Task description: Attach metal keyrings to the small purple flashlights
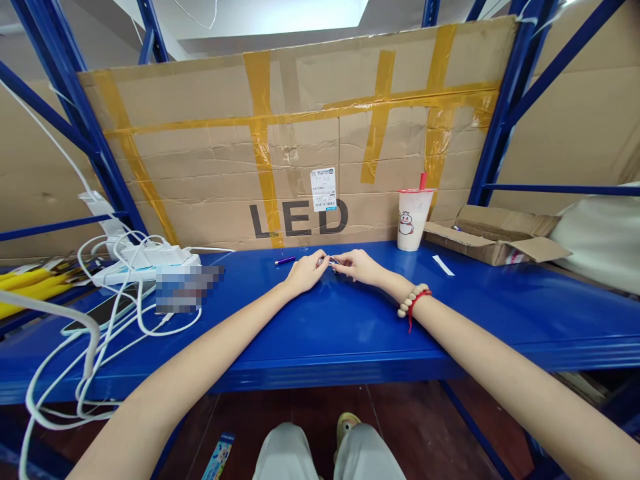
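Observation:
My left hand (pixel 306 272) and my right hand (pixel 363 266) meet fingertip to fingertip just above the blue shelf (pixel 350 327). Both are closed in a pinch. Between the right fingertips shows a small shiny metal piece (pixel 334 262), too small to name. What the left fingers pinch is mostly hidden, with a glint of something shiny at their tips. Just left of that hand, a short purple pen-like tube (pixel 285 261) with a silvery end lies on the shelf. My right wrist wears a beaded bracelet (pixel 413 301) and a red string.
A cup with a red straw (pixel 413 223) stands behind my right hand. Further right are a white paper strip (pixel 443 265) and an opened cardboard box (pixel 487 240). Tangled white cables (pixel 131 267), a power strip and a phone (pixel 107 310) occupy the left. Taped cardboard (pixel 210 167) walls the back.

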Demonstrator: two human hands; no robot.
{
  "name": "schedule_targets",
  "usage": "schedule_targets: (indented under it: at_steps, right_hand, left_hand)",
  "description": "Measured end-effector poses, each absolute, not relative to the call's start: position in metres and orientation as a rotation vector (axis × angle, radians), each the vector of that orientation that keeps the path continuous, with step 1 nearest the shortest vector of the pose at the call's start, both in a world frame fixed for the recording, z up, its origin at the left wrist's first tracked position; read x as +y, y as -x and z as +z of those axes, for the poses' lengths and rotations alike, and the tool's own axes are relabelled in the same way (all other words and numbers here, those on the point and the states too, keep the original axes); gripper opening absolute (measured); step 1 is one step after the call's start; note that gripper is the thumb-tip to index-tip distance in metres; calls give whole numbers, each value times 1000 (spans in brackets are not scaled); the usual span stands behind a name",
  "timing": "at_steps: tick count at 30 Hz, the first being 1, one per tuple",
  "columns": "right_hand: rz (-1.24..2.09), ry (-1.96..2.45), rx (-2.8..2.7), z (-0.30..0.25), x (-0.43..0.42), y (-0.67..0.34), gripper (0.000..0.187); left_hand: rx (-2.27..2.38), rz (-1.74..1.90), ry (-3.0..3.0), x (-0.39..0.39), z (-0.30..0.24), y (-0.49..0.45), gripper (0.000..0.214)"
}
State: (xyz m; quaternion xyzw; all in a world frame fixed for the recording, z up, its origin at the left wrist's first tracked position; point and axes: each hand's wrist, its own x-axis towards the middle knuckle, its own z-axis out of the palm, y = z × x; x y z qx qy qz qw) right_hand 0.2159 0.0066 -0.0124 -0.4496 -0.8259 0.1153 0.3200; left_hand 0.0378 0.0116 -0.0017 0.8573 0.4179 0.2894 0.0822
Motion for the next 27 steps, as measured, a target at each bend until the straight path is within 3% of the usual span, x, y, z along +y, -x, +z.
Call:
schedule_targets:
  at_steps: [27]
  right_hand:
    - [461, 1133, -2206, -9, -1, -212, 38]
  left_hand:
    - [1240, 869, -2583, 15, -4, -37, 28]
